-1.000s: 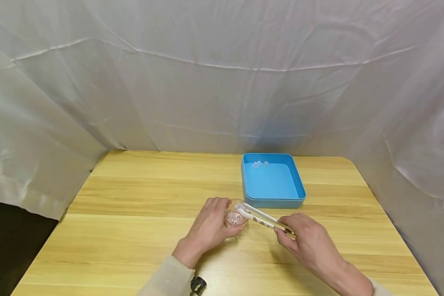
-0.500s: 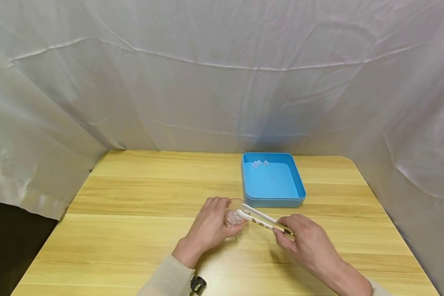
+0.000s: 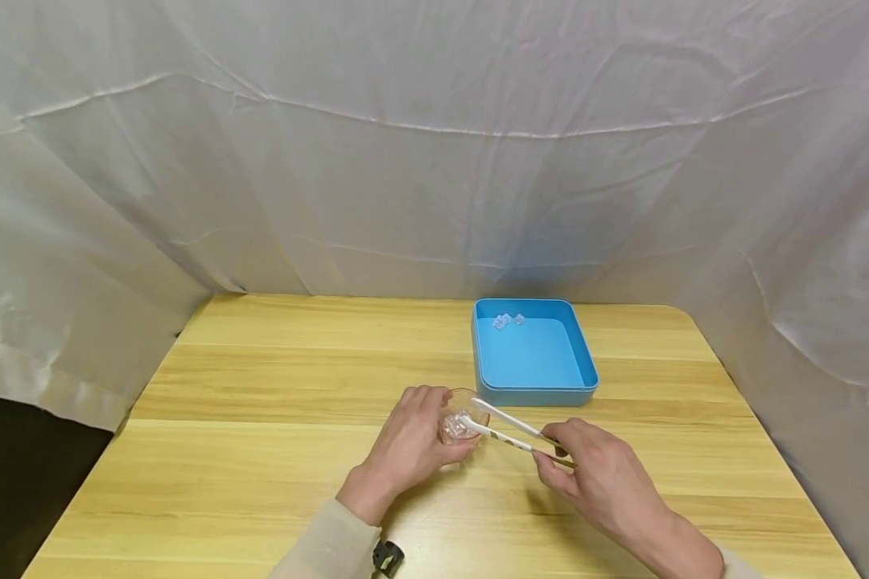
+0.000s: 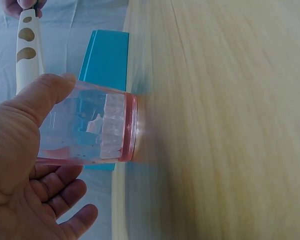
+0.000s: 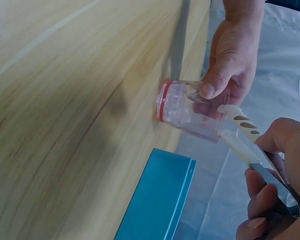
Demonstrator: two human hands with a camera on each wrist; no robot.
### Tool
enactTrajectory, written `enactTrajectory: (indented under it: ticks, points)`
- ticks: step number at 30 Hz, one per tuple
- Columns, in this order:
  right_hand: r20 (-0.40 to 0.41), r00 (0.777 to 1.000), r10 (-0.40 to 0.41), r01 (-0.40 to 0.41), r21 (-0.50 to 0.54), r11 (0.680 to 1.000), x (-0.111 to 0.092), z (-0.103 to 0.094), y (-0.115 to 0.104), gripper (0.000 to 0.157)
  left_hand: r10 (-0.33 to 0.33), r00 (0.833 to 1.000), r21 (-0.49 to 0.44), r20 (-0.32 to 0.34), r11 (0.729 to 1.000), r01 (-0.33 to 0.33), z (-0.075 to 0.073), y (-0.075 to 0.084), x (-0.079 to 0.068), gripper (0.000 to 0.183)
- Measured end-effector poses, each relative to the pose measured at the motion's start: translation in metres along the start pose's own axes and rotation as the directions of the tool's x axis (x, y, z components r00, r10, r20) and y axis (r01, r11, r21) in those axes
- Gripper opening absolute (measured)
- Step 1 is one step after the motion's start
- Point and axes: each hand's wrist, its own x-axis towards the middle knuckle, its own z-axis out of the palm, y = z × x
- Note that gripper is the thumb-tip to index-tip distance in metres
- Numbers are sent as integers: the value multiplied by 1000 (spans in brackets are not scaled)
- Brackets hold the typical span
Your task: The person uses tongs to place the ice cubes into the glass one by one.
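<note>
My left hand [image 3: 409, 446] grips a clear, pink-tinted cup [image 4: 65, 132] that stands upright on the table, thumb on one side and fingers on the other. Clear ice-like cubes [image 3: 454, 427] lie at the cup's bottom. In my right hand [image 3: 611, 478] are tongs [image 5: 247, 128] with white, brown-spotted tips and metal arms, pinched between thumb and fingers. Their tips are spread apart at the cup's mouth, with no cube between them. The right wrist view shows both tips at the rim.
Just behind the cup, to the right, stands a square blue box [image 3: 536, 362] with a few clear cubes [image 3: 503, 322] in its far left corner. A small black object [image 3: 387, 556] is beside the left sleeve. Grey curtains [image 3: 434, 185] surround the wooden table [image 3: 275, 386].
One second ago the tongs held a clear cube over the cup. That cube has been let go into the cup, and the tongs' arms have spread wider. My left hand stays put.
</note>
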Motion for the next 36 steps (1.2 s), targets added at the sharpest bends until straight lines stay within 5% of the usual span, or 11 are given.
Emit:
enactTrajectory:
  ticks: [20, 29, 36]
  points:
    - [-36, 999, 13, -14, -23, 1000, 3, 2, 6, 20, 9, 1000, 26, -4, 1000, -8, -2, 1, 1, 75]
    - [23, 979, 200, -200, -13, 980, 25, -5, 25, 15, 7, 1000, 24, -6, 1000, -7, -1, -1, 0, 73]
    - [120, 933, 340, -339, -34, 940, 50, -10, 54, 19, -1, 1000, 6, 2, 1000, 1, 1, -1, 0, 74]
